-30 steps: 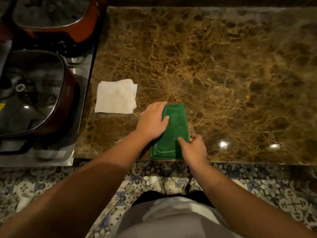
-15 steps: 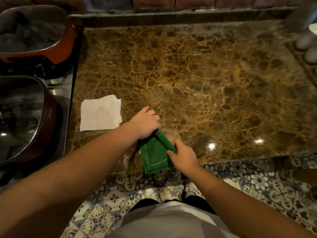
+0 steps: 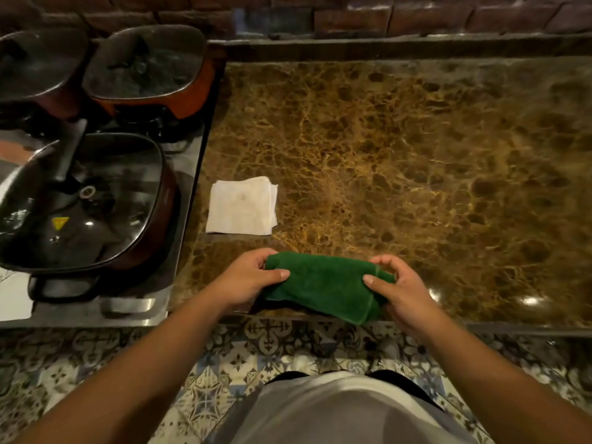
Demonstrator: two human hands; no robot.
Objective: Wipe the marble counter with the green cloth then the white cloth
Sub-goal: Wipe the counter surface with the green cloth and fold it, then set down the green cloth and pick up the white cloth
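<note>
While the folded green cloth (image 3: 323, 285) hangs over the near edge of the brown marble bench (image 3: 400, 161), the left hand (image 3: 248, 278) grips its left end and the right hand (image 3: 395, 283) pinches its right end. Farther left lies the white cloth (image 3: 242, 206) (folded square), beside lidded pans (image 3: 83, 200).
</note>
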